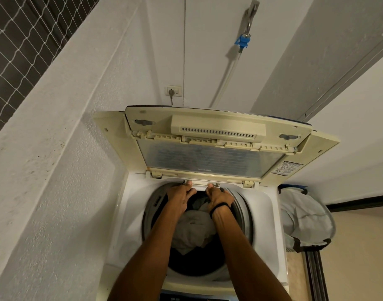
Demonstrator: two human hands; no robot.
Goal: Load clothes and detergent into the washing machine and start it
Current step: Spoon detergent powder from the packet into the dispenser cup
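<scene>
A white top-loading washing machine (129, 213) stands with its cream folding lid (210, 158) raised against the wall. Grey and dark clothes (193, 229) lie inside the drum (243, 205). Both of my arms reach over the drum to its back rim. My left hand (179, 199) and my right hand (219, 197) sit side by side there, fingertips curled onto a white drawer-like piece (200, 187) under the lid hinge. A black band circles my right wrist. No detergent container is visible.
A grey laundry bag with dark handles (305, 220) stands right of the machine. The control panel (186, 298) shows at the bottom edge. On the wall behind are a socket with a plug (173, 91) and a tap with a blue hose connector (242, 42). A wall flanks the left.
</scene>
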